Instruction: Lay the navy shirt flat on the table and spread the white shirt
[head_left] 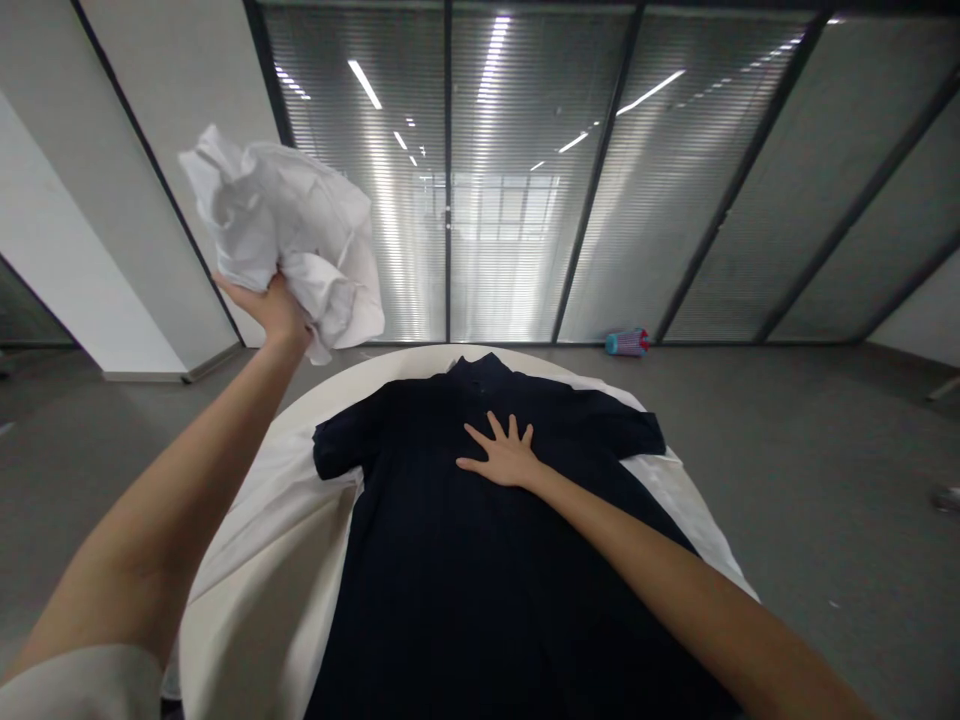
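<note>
Your dark polo shirt (480, 560) lies face up on the round bench (255, 600), collar at the far edge, both short sleeves spread to the sides, its body running down toward you; a white cloth (292, 500) lies under it and shows at the left and right. Your right hand (504, 456) rests flat on the chest just below the collar, fingers spread apart and gripping nothing. Your left hand (274, 308) is raised well above the bench's left edge, fingers clamped on a crumpled white garment (289, 240), bunched into a ball and clear of the bench. Judging from this, the dark shirt is laid out and looks smooth, but no fold is in it yet, and the white bundle is not spread or folded at all. By count: one dark shirt, one white bundle in hand, one white cloth beneath, one bench. Farther off, one small blue and pink bottle (627, 342) lies on the grey floor by the glass wall (525, 180)
</note>
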